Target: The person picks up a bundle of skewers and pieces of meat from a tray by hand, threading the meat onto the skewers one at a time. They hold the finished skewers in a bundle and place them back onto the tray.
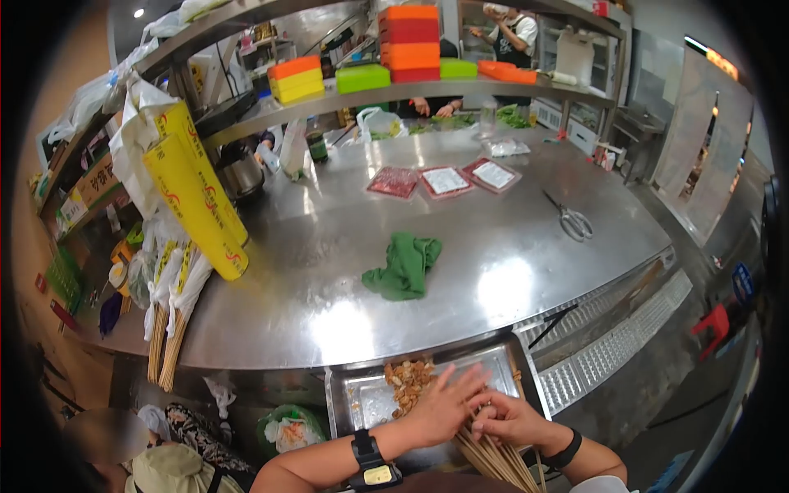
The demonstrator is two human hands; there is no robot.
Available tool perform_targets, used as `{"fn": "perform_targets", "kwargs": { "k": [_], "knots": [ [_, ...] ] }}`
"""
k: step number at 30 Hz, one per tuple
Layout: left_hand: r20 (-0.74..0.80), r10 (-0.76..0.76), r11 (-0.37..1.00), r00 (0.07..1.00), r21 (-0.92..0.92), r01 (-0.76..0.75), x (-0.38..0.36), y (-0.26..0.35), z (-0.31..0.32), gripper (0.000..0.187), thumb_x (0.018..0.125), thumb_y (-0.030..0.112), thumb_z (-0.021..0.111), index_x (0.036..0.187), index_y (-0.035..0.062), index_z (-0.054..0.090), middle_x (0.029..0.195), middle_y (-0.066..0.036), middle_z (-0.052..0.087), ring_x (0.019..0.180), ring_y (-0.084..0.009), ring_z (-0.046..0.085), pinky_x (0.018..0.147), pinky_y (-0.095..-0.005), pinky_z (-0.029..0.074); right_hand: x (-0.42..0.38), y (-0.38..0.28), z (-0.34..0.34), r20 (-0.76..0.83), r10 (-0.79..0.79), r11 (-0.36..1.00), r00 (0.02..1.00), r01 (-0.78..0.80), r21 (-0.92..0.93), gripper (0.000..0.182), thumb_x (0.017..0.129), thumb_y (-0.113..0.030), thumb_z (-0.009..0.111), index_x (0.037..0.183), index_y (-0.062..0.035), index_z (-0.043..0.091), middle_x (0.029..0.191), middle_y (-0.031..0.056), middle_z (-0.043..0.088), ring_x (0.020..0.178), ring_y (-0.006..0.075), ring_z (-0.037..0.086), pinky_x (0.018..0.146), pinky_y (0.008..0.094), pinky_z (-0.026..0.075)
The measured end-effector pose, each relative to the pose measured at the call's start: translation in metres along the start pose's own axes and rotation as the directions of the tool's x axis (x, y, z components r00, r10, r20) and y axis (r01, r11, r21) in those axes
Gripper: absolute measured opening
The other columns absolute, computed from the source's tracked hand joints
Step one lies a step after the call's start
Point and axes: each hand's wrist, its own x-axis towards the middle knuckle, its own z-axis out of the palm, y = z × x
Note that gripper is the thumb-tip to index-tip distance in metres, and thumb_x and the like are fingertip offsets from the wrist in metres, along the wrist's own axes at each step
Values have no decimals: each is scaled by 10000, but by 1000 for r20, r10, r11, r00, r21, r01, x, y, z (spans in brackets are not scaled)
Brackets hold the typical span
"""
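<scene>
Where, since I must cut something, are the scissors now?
In the head view, the scissors lie on the metal table, toward its right end, right of the green cloth and the flat packs.

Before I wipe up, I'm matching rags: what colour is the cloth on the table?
The cloth is green, as the head view shows.

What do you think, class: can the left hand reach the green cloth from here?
Probably yes: nothing tall stands between the left hand and the green cloth, just brown food, tray and tabletop.
</scene>
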Motion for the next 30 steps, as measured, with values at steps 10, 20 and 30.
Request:
{"fn": "perform_targets", "kwargs": {
  "k": [10,20,30],
  "knots": [
    [-48,347,915,937,-204,-349,4,4,4,642,830,463,532,1283,22,426,1448,-184,203,1380,-288,120,1133,-456,44,2,14,0,12,-487,770,873,436,-467,292,878,-23,546,1159,20,482,872,79,639,628,86,570,567,214,470],
    [-29,478,852,878,-230,-471,13,27,28,926,639,403,710,1378,41,286,1420,-250,227,1356,-376,151,1134,-466,58,-3,1,5,-524,-519,845,675,496,-199,145,897,-16,455,1032,16,496,858,132,609,570,87,533,529,201,455],
    [101,491,851,865,-266,-452,23,45,44,556,690,188,558,1205,10,450,1288,-253,390,1259,-374,347,1072,-476,243,-9,14,0,-396,-514,809,761,277,-518,122,881,-38,523,983,17,563,785,61,619,650,79,573,568,214,479]
  ]
}}
